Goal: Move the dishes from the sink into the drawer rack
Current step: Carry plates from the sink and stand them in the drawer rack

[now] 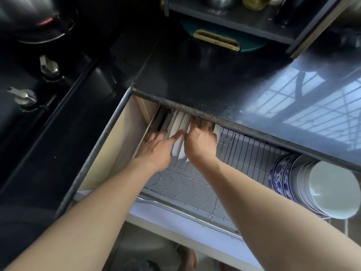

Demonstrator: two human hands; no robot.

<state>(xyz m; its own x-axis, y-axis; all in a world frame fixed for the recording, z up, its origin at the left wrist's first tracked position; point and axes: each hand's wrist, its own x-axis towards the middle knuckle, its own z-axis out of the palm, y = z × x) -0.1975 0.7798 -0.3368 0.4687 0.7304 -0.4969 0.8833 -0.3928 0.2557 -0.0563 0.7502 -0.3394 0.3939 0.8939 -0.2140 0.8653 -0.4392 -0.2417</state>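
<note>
Both hands reach into the pulled-out drawer below the glossy black desk (195,75). The drawer holds a wire rack (195,184) of thin chrome rods, with wavy dividers along its front and straight upright bars behind. At the rack's left end, several flat white plates (180,122) stand on edge in a tight row, their far rims hidden under the desk's lip.

The left hand (158,147) lies with fingers stretched almost straight; its fingertips touch the near edges of the plates, gripping nothing. The right hand (201,141) sits just right of it, its palm over one plate; its fingers (205,124) curl over the plates' upper edges, but whether they actually clasp a plate I cannot tell.

At the rack's right end, well apart from the hands, a stack of round bowls (312,188) lies on its side: smooth white ones in front, blue-and-white patterned ones behind.

The sink is out of view.
</note>
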